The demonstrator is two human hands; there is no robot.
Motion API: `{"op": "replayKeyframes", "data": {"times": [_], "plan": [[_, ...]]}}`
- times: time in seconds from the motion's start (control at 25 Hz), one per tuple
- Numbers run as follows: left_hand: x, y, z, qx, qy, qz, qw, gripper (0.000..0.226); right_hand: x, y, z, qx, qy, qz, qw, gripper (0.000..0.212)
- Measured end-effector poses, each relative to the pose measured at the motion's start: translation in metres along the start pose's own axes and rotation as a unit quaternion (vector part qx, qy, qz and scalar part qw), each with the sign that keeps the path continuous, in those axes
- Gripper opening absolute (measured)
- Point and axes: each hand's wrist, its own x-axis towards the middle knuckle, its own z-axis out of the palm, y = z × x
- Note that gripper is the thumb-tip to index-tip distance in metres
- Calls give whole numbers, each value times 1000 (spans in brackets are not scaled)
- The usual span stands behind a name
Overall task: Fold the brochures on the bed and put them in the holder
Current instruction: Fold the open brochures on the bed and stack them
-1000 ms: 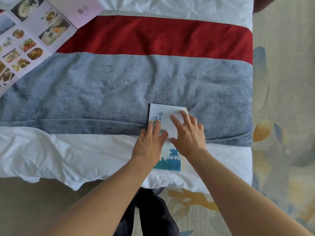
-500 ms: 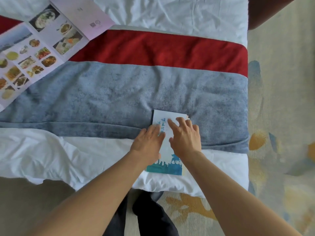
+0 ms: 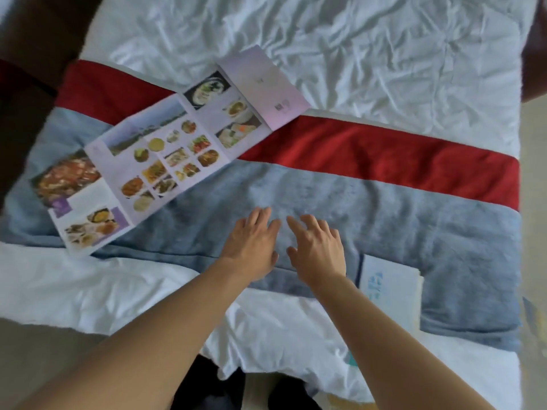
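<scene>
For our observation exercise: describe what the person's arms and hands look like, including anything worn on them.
The left hand and right hand are bare: no gloves, and no rings, watch or bracelet visible. Both forearms are uncovered too; no sleeve shows in the frame.

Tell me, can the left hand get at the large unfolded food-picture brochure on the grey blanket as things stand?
Probably yes. The left hand is open and holds nothing, and only bare grey blanket lies between it and the large unfolded food-picture brochure up to its left.

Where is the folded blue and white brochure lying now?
In the head view the folded brochure lies low on the right, on the grey blanket, just beside the right forearm.
</scene>
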Motion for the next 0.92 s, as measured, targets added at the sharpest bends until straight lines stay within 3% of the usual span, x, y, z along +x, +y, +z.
{"op": "replayKeyframes", "data": {"times": [0.24,0.6,0.76,0.92], "plan": [[-10,-114,-19,-31,54,-79,995,64,66,-108,2,-15,1,-71,997,62],[-73,-202,-14,-90,92,-237,963,58,105,-211,11,-50,-32,-200,978,58],[-89,-241,5,-183,61,-380,905,61,121,-243,24,-87,-35,-254,963,61],[-94,-267,8,-239,9,-484,842,65,130,-258,33,-118,-59,-252,959,59]]}}
